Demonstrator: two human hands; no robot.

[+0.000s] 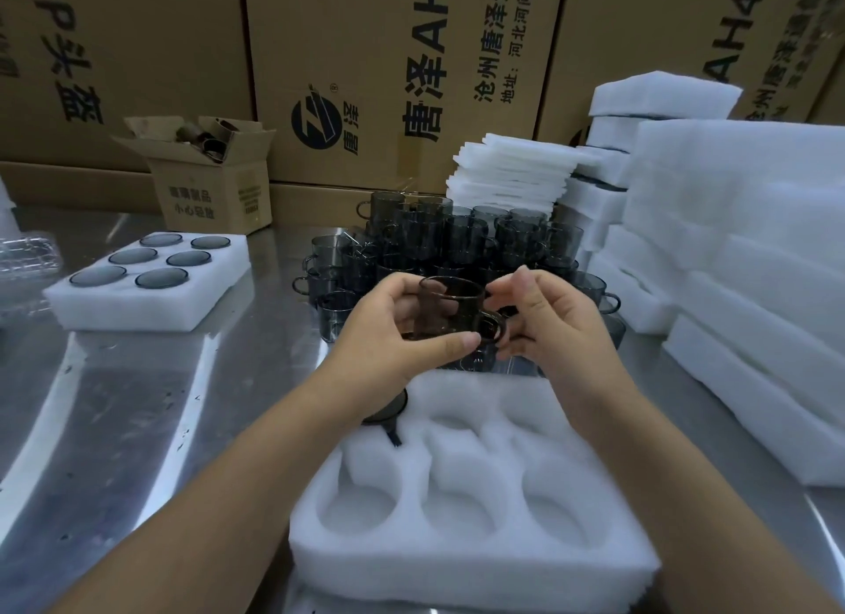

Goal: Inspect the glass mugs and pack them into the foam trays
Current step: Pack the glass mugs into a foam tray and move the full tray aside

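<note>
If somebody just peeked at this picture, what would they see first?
Right in the middle, the left hand and the right hand hold up one dark glass mug. Behind it a crowd of the same mugs stands on the shiny table, and below the hands lies a white foam tray with round holes. Off to the left, another foam tray has all six holes filled.
</note>
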